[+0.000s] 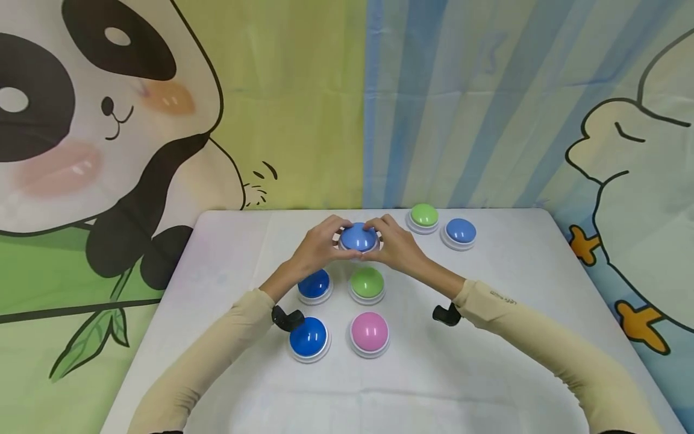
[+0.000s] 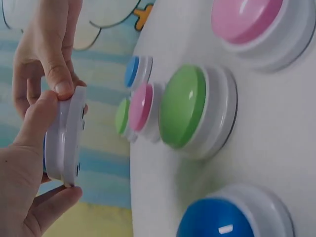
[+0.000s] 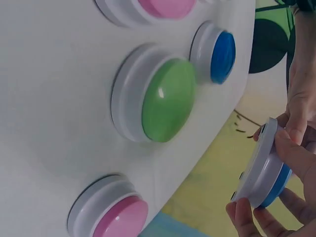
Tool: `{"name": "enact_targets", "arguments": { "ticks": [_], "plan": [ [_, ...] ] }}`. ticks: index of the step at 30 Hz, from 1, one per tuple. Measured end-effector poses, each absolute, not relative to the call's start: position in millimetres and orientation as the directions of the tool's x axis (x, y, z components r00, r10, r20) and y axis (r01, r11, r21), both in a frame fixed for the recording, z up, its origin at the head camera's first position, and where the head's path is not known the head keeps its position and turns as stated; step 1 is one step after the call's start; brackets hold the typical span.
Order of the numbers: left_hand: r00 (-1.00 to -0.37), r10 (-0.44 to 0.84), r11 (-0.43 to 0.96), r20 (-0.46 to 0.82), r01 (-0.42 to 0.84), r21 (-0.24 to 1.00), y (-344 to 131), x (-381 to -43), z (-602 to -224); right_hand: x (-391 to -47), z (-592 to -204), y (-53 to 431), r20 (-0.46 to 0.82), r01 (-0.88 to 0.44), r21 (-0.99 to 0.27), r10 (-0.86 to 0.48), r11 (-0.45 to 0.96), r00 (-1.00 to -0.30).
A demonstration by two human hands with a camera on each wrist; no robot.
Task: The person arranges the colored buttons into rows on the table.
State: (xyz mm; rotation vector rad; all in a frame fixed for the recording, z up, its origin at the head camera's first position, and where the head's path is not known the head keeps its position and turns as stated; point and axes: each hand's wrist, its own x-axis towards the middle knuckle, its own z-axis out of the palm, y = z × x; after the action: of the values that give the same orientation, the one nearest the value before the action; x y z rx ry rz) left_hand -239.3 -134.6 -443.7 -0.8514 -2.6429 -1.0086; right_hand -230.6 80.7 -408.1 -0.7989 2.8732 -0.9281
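Note:
Both hands hold up a round push button (image 1: pixel 358 237) with a blue dome and white base, off the table. My left hand (image 1: pixel 320 244) grips its left side, and my right hand (image 1: pixel 397 246) grips its right side. The left wrist view shows the button's white base (image 2: pixel 63 140) tilted on edge, thumbs pressed against the rim. Below the hands stand a green button (image 1: pixel 367 283) and a blue button (image 1: pixel 314 284). Nearer the front are another blue button (image 1: pixel 308 337) and a pink button (image 1: pixel 370 332). A second pink button (image 3: pixel 122 218) appears in the right wrist view, hidden by the hands in the head view.
At the back right of the white table (image 1: pixel 488 361) stand a green button (image 1: pixel 424 215) and a blue button (image 1: pixel 460 231). A cartoon-printed curtain (image 1: pixel 293 108) hangs right behind the table's far edge. Black wrist cameras stick out below both sleeves.

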Motion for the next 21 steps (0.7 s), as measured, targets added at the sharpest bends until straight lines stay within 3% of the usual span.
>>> {"name": "enact_targets", "arguments": {
  "ticks": [6,13,21],
  "plan": [
    [-0.785,0.484,0.597,0.387,0.619,0.51,-117,-210,-434,-200,-399,100,0.145,-0.483,-0.528,-0.487,0.698,-0.861],
    [-0.706,0.562,0.604,0.431,0.706,0.369,-99,-183,-427,-171,-394,118,0.178,-0.539,-0.455,-0.52,0.709,-0.835],
    [-0.71,0.563,0.607,0.422,0.702,0.373,-89,-171,-429,-158,-395,127,0.199,-0.559,-0.42,-0.528,0.715,-0.825]
  ]
}}
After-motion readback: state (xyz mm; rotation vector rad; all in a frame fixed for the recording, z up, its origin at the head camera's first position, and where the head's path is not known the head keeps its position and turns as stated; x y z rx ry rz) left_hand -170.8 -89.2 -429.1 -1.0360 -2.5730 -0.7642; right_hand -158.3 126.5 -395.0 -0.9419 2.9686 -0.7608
